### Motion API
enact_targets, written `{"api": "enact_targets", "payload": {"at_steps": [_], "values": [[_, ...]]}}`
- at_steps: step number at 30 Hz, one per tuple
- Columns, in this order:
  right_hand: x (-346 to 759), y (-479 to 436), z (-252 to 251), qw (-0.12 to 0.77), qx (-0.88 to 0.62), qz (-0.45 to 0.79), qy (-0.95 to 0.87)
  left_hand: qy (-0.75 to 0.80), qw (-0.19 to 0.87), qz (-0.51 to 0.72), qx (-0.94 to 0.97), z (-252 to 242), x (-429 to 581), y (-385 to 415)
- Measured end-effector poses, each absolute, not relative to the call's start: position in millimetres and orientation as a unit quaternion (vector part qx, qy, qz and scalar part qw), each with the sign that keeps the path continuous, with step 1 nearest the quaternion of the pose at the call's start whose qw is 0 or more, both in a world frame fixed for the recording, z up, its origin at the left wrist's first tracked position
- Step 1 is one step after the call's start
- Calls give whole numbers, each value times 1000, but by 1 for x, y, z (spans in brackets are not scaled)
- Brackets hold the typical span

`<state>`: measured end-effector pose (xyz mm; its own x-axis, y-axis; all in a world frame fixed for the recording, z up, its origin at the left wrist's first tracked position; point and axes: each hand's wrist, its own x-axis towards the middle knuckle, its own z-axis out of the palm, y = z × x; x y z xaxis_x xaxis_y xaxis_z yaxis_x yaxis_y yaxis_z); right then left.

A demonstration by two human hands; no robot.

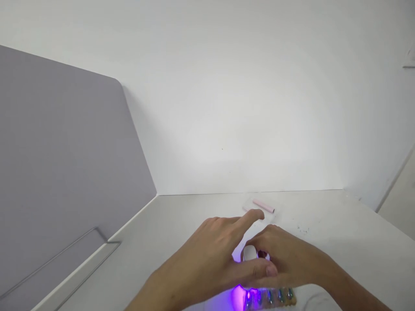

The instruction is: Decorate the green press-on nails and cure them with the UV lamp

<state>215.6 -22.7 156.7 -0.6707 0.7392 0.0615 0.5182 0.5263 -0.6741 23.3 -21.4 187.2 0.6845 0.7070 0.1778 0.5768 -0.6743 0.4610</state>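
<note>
Both my hands meet low in the middle of the view over a white desk. My left hand reaches in from the lower left, index finger stretched forward and thumb pressed sideways against a small white lamp. My right hand comes from the lower right with its fingers curled round the same lamp. Purple light shines down from it onto a strip of several coloured false nails lying under my hands.
A pink stick lies on a clear wrapper just beyond my fingers. A grey partition with a metal bracket stands along the desk's left side. A white wall closes the back. The desk's right edge runs off at the far right.
</note>
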Motion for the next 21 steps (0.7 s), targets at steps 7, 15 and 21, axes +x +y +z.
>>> {"api": "enact_targets", "payload": {"at_steps": [7, 15, 21], "values": [[214, -19, 154, 151, -383, 323, -852, 346, 254, 130, 894, 185, 34, -12], [207, -22, 148, 81, -425, 278, -858, 321, 232, 118, 911, 178, 33, -10], [207, -22, 151, 65, -438, 267, -856, 293, 235, 142, 916, 165, 37, -8]]}}
